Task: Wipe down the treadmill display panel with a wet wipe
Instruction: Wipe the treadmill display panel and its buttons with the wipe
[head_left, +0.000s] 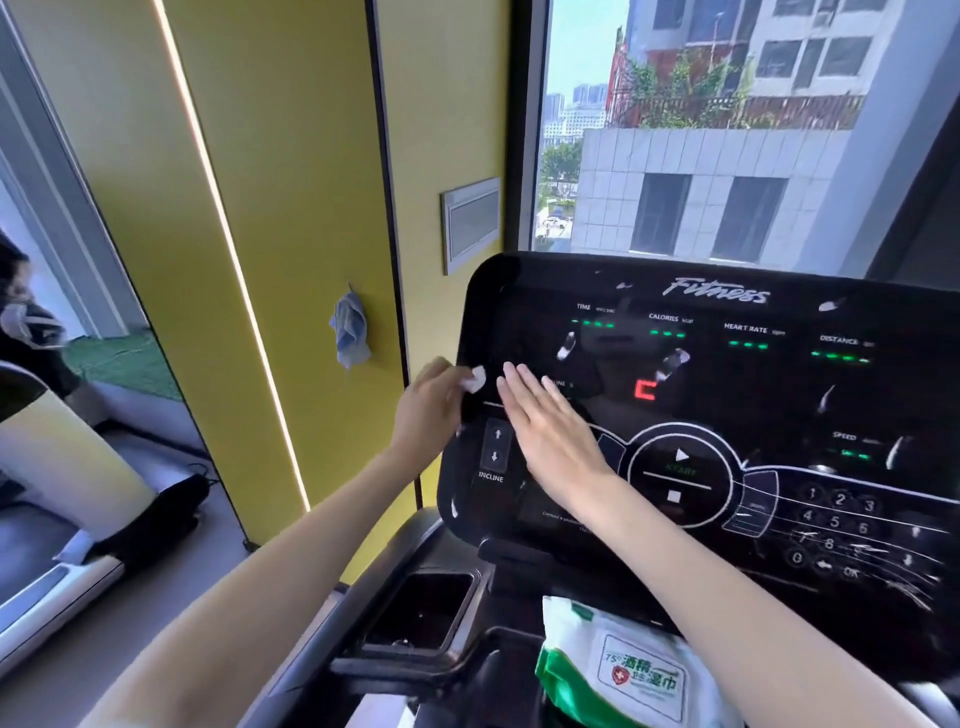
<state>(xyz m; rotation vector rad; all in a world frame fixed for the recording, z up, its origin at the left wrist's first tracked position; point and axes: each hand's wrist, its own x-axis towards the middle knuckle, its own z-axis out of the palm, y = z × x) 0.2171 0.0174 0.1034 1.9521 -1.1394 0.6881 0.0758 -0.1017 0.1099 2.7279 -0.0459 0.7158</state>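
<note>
The black treadmill display panel (727, 395) fills the right half of the view, with green readouts, a red figure and white smears on it. My left hand (431, 405) is at the panel's left edge, pinching a small white wad of wet wipe (474, 379). My right hand (550, 421) lies flat, fingers together and stretched out, over the panel's left part, just above the INCLINE buttons (493, 447). A white and green pack of wet wipes (623, 670) rests on the console below the panel.
An empty black cup holder (426, 613) sits left of the wipes pack. A yellow wall with a blue cloth (350, 330) on a hook stands to the left, a window behind the panel. A masked person (21, 322) and another treadmill are at the far left.
</note>
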